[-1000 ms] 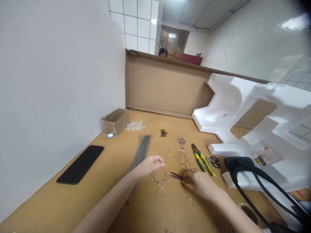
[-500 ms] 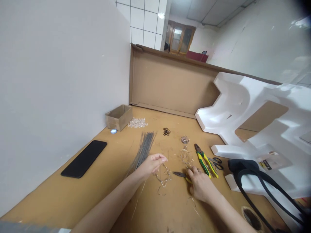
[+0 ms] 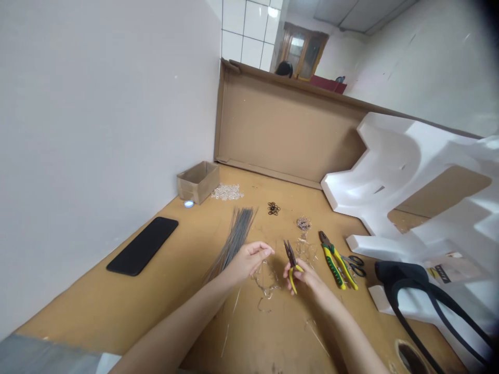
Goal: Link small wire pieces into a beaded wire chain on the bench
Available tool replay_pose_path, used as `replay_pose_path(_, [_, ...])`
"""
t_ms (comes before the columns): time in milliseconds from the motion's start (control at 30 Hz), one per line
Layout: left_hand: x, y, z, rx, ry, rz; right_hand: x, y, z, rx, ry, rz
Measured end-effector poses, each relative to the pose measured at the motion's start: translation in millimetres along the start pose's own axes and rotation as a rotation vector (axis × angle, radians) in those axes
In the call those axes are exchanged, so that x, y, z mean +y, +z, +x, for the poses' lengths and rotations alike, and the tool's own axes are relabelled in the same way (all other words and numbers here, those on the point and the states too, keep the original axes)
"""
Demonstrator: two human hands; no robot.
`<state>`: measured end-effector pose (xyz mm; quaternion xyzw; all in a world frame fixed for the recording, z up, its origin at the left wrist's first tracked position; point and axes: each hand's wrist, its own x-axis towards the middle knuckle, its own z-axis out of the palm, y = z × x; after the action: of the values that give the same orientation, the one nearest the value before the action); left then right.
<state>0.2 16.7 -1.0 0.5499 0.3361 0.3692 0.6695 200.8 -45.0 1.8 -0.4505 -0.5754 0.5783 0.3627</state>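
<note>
The right hand (image 3: 302,275) grips small pliers (image 3: 292,260), right of the grey wires (image 3: 237,236); the left hand (image 3: 251,259) pinches beside them, I cannot tell on what; bent wire (image 3: 267,291) is near them.

Looks like a small improvised craft workshop; cannot tell whether inside a home. Shows it in green-and-yellow pliers (image 3: 333,265) and bundled grey wires (image 3: 236,236) on a brown tabletop (image 3: 97,306), fenced with cardboard (image 3: 288,124) along the far edge and white foam packaging (image 3: 390,150) along the right. Opens beyond onto wall tiles (image 3: 255,21) and a wooden-framed glass panel (image 3: 303,54).
</note>
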Motion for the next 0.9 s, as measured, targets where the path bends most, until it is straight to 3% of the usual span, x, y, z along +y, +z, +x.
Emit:
replay_pose_path(200, [8.9,-1.4,-2.9,0.063,0.035,-0.005,-2.4,18.9,7.9,0.042,-0.03,-0.186])
replay_pose_path(467, [4.3,-3.2,-0.3,0.055,0.049,0.001,-5.4,20.0,10.4,0.109,-0.115,-0.564])
replay_pose_path(900, [3.8,-0.9,-0.4,0.07,0.058,0.03,-15.8,25.7,7.0,0.222,-0.165,-0.952])
